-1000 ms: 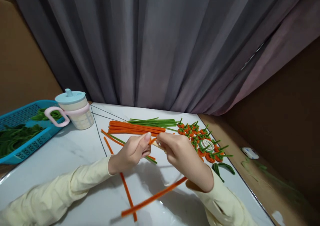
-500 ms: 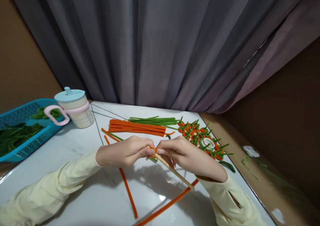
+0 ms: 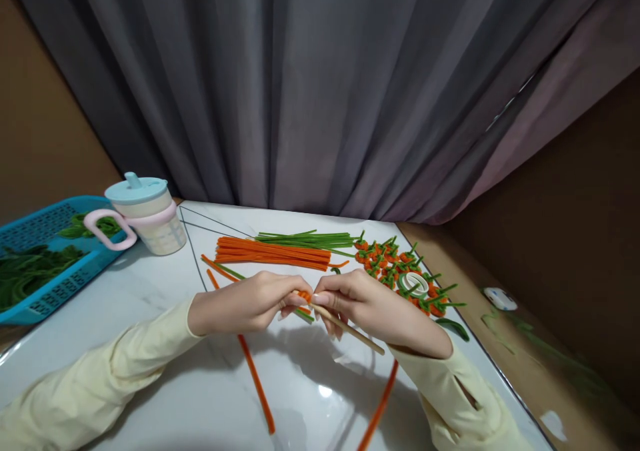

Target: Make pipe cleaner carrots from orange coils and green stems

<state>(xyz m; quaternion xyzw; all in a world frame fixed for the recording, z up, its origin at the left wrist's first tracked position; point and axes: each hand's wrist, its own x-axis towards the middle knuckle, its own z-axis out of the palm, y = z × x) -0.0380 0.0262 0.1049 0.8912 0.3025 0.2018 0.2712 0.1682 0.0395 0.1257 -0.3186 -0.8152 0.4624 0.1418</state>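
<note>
My left hand (image 3: 260, 301) pinches a small orange coil of pipe cleaner (image 3: 305, 296) between thumb and fingers. Closed around a thin wooden stick (image 3: 355, 332), my right hand (image 3: 357, 298) touches the coil with its fingertips; the stick slants down to the right. A length of orange pipe cleaner (image 3: 379, 404) runs from behind the right forearm toward the bottom edge; where it leads above is hidden. Another orange pipe cleaner (image 3: 257, 388) lies below the left hand. Beyond the hands are a bundle of orange pipe cleaners (image 3: 273, 253) and a bundle of green ones (image 3: 310, 240).
Small orange pipe-cleaner pieces with green stems (image 3: 383, 258) cluster at the right, a white ring (image 3: 414, 283) among them. At left stand a lidded cup (image 3: 160, 228) and a blue basket (image 3: 65, 291) of green pieces. A grey curtain (image 3: 320, 91) hangs behind the white table (image 3: 200, 398).
The orange coil shows more between the fingertips. The stick's free end has risen slightly, and the loose orange length at lower right has swung to a steeper angle.
</note>
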